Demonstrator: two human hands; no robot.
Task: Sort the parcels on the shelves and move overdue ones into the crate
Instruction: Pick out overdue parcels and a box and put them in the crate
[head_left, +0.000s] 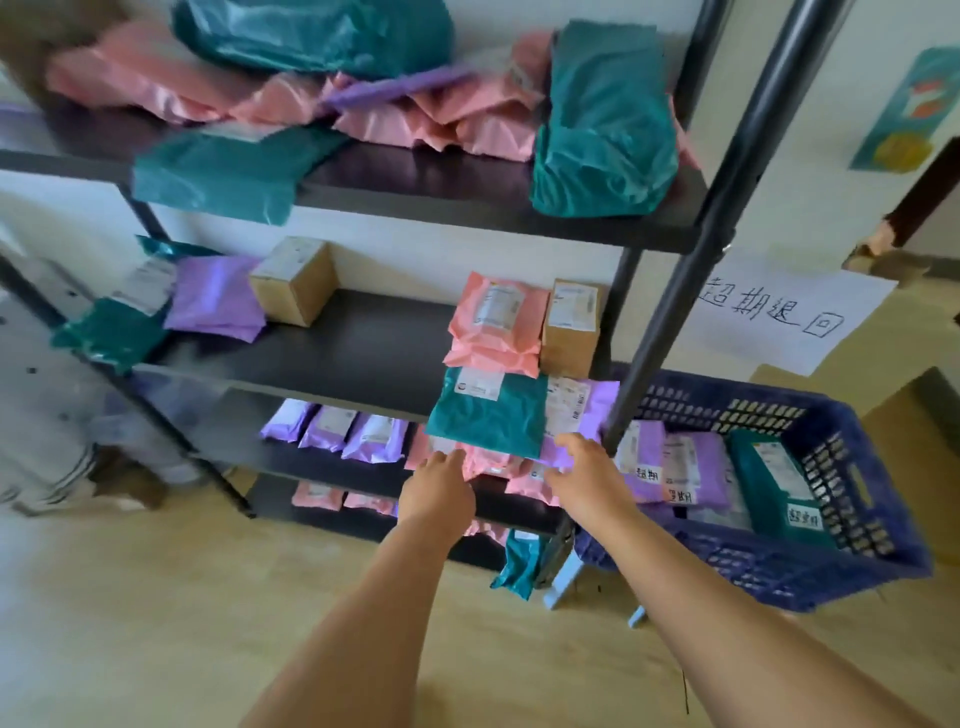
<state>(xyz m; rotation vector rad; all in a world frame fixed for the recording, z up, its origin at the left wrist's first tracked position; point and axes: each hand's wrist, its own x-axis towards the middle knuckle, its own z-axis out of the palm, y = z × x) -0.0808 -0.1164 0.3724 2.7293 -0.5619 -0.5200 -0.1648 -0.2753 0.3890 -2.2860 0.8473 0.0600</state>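
Both arms reach forward to the lower shelf of the black rack. The left grip has its fingers extended onto the pink parcels, its tips at the lower edge of a teal parcel that stands directly ahead of and above it. The right grip has its fingers spread against the bottom edge of a purple parcel, which stands touching the teal one on the side nearer the right grip. Only the backs of both grips show, so it cannot be told whether either has pinched a parcel or is merely touching it; neither is seen clasped round anything. The teal parcel's long axis runs up and away from the grips, label uppermost, and its upper part overlaps the front edge of the shelf above. The crate stands on the floor to the right of the right grip, beyond the rack's upright post. It already holds purple parcels and a teal one with handwritten slips. A handwritten paper sign hangs on the wall behind it. Assessment: sorting is part done, and the right grip is the nearer to the crate. Any overdue parcel should therefore go out rightward in that grip, clearing the post. Risk: pulling one parcel may topple its neighbours.
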